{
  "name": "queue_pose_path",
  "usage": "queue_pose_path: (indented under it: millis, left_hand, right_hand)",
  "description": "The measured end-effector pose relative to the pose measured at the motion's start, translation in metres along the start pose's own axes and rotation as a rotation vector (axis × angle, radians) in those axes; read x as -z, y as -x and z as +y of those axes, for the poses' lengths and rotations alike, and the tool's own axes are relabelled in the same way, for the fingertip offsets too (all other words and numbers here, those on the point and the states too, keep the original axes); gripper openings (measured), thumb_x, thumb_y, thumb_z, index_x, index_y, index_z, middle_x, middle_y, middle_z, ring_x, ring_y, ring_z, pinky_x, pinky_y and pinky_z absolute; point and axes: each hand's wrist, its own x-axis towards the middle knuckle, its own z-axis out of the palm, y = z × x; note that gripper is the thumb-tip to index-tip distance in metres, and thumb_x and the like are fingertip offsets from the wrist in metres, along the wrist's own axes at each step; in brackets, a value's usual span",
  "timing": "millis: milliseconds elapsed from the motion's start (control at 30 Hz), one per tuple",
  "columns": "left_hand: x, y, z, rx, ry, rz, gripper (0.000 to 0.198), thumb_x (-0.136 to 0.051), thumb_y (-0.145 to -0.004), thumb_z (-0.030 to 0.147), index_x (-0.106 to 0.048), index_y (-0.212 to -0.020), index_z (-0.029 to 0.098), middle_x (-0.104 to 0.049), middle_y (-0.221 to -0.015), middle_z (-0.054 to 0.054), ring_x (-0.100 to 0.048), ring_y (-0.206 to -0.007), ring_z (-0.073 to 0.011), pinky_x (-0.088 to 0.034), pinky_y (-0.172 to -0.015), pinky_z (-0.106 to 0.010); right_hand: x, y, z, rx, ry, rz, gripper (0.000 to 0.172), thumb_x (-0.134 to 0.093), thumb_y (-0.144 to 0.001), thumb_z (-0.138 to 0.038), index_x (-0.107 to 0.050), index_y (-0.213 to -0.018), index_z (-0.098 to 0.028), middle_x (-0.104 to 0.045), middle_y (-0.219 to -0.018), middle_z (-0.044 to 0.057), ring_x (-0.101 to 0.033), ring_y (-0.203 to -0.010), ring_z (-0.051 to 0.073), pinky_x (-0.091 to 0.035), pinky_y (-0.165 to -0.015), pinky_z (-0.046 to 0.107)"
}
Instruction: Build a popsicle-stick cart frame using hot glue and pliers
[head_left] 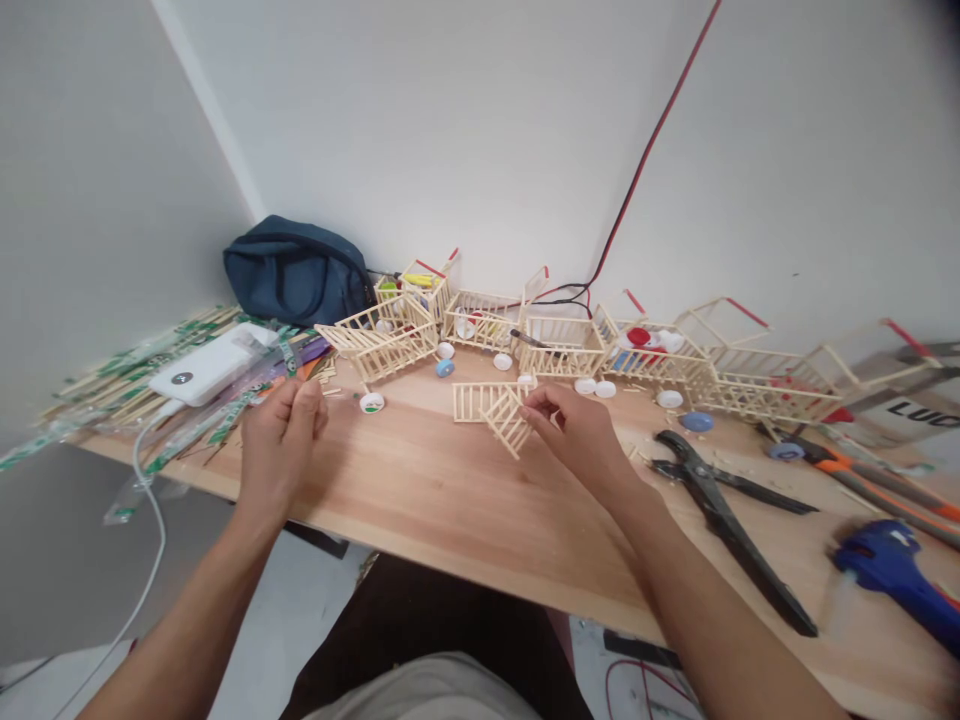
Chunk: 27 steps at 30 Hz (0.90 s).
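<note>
I have the right hand just behind the middle of the tabletop, its thumb and fingertips pinched on the right-hand end of a small stick panel. From those fingers the piece reaches out to the left, and it sits slantwise, one corner aimed at the front edge; which of its sides is the longer I can't say for sure. Overlapped by it in my view lies a longer stick panel, flat on the wood, its long axis running left to right, roughly with the back edge. The two stand askew to each other, and that angle is the relation I watch; whether they touch, I cannot tell. The right hand is much the nearer to both. The left hand hangs well apart from them, above the tabletop's left part near the front edge, with fingers curled in and thumb against them; I see nothing in its grasp, though something small could be hidden there.
</note>
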Motion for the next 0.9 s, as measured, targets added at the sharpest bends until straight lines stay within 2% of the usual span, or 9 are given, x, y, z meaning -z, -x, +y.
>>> queue_pose_path:
  millis: [67, 133, 233, 300, 367, 500, 667, 767, 900]
  left_hand:
    - [0.006, -0.006, -0.01, -0.033, -0.006, -0.005, 0.012, -0.045, -0.09, 0.028, -0.054, -0.086, 0.021, -0.057, -0.071, 0.001, -0.051, -0.06, -0.0136, -0.041, -0.06, -0.027]
    - [0.011, -0.009, -0.016, -0.137, -0.103, 0.0, 0.023, -0.052, -0.084, 0.023, -0.057, -0.106, 0.023, -0.063, -0.104, -0.005, -0.06, -0.093, -0.0204, -0.047, -0.077, -0.032]
    - [0.013, -0.007, -0.014, -0.27, -0.202, 0.039, 0.02, -0.058, -0.081, 0.022, -0.066, -0.099, 0.025, -0.059, -0.124, -0.006, -0.051, -0.119, -0.0272, -0.038, -0.101, -0.04]
    - [0.011, -0.001, -0.006, -0.265, -0.147, 0.061, 0.008, -0.06, -0.082, 0.025, -0.067, -0.08, 0.023, -0.067, -0.109, -0.005, -0.058, -0.109, -0.0248, -0.037, -0.102, -0.039]
    - [0.006, 0.006, 0.006, -0.246, -0.059, 0.058, 0.015, -0.058, -0.085, 0.025, -0.065, -0.072, 0.022, -0.07, -0.096, -0.003, -0.061, -0.1, -0.0214, -0.038, -0.102, -0.036]
    - [-0.018, 0.021, 0.028, -0.048, 0.103, -0.088, 0.027, -0.062, -0.082, 0.028, -0.067, -0.108, 0.022, -0.07, -0.102, -0.004, -0.062, -0.09, -0.0183, -0.046, -0.087, -0.031]
    - [-0.061, 0.032, 0.045, 0.275, 0.573, -0.45, 0.045, -0.072, -0.073, 0.032, -0.063, -0.114, 0.016, -0.069, -0.1, -0.007, -0.063, -0.093, -0.019, -0.049, -0.082, -0.029]
    - [-0.077, 0.033, 0.051, 0.362, 0.686, -0.485, 0.053, -0.077, -0.069, 0.031, -0.06, -0.117, 0.016, -0.067, -0.094, -0.005, -0.062, -0.085, -0.015, -0.048, -0.076, -0.025]
    - [-0.076, 0.028, 0.056, 0.309, 0.649, -0.446, 0.046, -0.073, -0.073, 0.033, -0.062, -0.115, 0.018, -0.065, -0.095, -0.004, -0.06, -0.082, -0.013, -0.046, -0.069, -0.022]
  right_hand:
    - [0.0, 0.0, -0.002, -0.012, -0.001, 0.005, 0.006, -0.056, -0.083, -0.022, -0.06, -0.079, -0.02, -0.063, -0.071, 0.0, -0.051, -0.061, 0.012, -0.036, -0.059, 0.025]
    - [-0.001, 0.0, -0.004, -0.025, -0.003, 0.014, 0.006, -0.056, -0.083, -0.023, -0.06, -0.079, -0.02, -0.063, -0.071, 0.0, -0.051, -0.061, 0.012, -0.035, -0.058, 0.025]
    - [-0.003, 0.001, -0.008, -0.024, -0.016, 0.016, 0.007, -0.056, -0.083, -0.024, -0.06, -0.08, -0.02, -0.062, -0.07, 0.0, -0.05, -0.059, 0.012, -0.035, -0.057, 0.025]
    - [-0.005, 0.002, -0.011, -0.018, -0.032, 0.015, 0.007, -0.055, -0.084, -0.025, -0.059, -0.08, -0.02, -0.062, -0.068, 0.0, -0.049, -0.058, 0.012, -0.035, -0.057, 0.025]
    - [-0.007, 0.003, -0.014, -0.015, -0.053, 0.018, 0.008, -0.055, -0.084, -0.026, -0.058, -0.079, -0.021, -0.061, -0.067, -0.001, -0.048, -0.056, 0.012, -0.035, -0.056, 0.025]
    - [-0.012, 0.005, -0.02, -0.025, -0.11, -0.005, 0.008, -0.057, -0.084, -0.027, -0.058, -0.078, -0.021, -0.061, -0.066, -0.001, -0.048, -0.055, 0.011, -0.036, -0.054, 0.024]
    - [-0.016, 0.007, -0.021, -0.038, -0.17, -0.009, 0.01, -0.058, -0.084, -0.03, -0.059, -0.08, -0.021, -0.061, -0.066, -0.001, -0.05, -0.057, 0.012, -0.037, -0.055, 0.024]
    - [-0.017, 0.008, -0.021, -0.03, -0.178, -0.01, 0.011, -0.059, -0.085, -0.03, -0.059, -0.08, -0.021, -0.061, -0.066, -0.002, -0.05, -0.057, 0.012, -0.037, -0.055, 0.024]
    - [-0.014, 0.008, -0.024, 0.022, -0.133, -0.004, 0.011, -0.059, -0.087, -0.03, -0.059, -0.081, -0.021, -0.061, -0.068, -0.001, -0.051, -0.059, 0.012, -0.038, -0.058, 0.025]
